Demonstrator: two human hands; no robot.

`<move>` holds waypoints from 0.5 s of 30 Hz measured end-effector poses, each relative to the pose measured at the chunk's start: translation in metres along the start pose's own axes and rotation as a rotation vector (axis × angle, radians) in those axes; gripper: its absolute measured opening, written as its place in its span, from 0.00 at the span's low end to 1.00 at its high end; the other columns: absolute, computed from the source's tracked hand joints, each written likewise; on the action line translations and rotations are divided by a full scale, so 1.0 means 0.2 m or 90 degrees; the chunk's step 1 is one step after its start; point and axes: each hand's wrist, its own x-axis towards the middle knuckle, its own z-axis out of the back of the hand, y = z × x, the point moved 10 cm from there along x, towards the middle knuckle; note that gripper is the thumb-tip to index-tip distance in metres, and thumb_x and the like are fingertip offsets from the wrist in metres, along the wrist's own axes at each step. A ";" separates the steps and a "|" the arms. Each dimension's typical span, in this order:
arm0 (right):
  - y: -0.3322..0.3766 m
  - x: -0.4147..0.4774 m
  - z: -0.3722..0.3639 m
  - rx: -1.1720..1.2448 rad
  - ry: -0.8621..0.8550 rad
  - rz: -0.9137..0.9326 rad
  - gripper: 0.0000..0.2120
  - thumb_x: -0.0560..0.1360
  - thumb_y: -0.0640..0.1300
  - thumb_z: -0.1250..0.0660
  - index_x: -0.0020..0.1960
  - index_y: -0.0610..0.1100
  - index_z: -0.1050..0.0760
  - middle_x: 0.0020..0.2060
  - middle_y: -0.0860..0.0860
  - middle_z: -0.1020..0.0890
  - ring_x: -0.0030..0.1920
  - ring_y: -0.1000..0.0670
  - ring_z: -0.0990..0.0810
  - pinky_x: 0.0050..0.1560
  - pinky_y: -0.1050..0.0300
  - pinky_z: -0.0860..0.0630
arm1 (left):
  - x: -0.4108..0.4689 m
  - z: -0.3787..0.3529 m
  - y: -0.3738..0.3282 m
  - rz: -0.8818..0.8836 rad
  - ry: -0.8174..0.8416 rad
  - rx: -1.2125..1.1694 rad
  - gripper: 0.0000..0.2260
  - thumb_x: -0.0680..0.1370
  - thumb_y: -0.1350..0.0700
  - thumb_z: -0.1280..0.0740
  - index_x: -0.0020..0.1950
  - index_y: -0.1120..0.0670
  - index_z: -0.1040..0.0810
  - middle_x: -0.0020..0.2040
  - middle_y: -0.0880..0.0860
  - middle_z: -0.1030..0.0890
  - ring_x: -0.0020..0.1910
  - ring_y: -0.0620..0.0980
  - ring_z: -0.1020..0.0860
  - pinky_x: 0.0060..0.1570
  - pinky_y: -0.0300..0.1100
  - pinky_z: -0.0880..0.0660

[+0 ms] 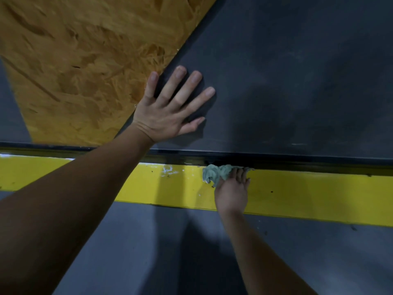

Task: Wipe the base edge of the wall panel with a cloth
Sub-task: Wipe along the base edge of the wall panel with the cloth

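Crumpled pale-green cloth (215,173) bunches under the right grip's (232,192) outstretched fingers (240,175), pressed against the wall panel's (297,81) base edge (302,161); the left grip (170,109) lies spread flat on the panel.

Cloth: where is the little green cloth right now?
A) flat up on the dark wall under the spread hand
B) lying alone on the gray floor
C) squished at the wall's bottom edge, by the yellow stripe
C: the right hand presses the cloth against the base of the wall panel, just above the yellow stripe.
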 end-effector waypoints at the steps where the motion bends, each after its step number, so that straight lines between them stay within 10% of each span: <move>1: 0.02 0.00 -0.02 0.009 -0.007 -0.010 0.30 0.78 0.42 0.34 0.74 0.28 0.38 0.73 0.32 0.34 0.76 0.33 0.40 0.76 0.39 0.44 | 0.00 0.00 0.00 -0.001 -0.004 -0.001 0.38 0.80 0.33 0.38 0.85 0.50 0.42 0.86 0.58 0.52 0.84 0.59 0.54 0.80 0.61 0.58; 7: 0.27 -0.07 -0.20 0.011 0.002 -0.005 0.31 0.63 0.36 0.25 0.64 0.27 0.25 0.62 0.29 0.23 0.66 0.33 0.24 0.64 0.41 0.25 | -0.02 -0.01 -0.01 0.006 -0.019 -0.005 0.39 0.79 0.32 0.37 0.85 0.50 0.42 0.85 0.58 0.53 0.84 0.59 0.53 0.80 0.62 0.56; 15: 0.82 -0.25 -0.50 -0.004 0.140 0.087 0.29 0.79 0.41 0.52 0.78 0.30 0.46 0.77 0.34 0.43 0.79 0.37 0.47 0.77 0.42 0.52 | -0.02 -0.01 -0.02 -0.001 -0.014 -0.014 0.36 0.81 0.34 0.39 0.84 0.50 0.42 0.81 0.57 0.38 0.84 0.59 0.55 0.80 0.61 0.58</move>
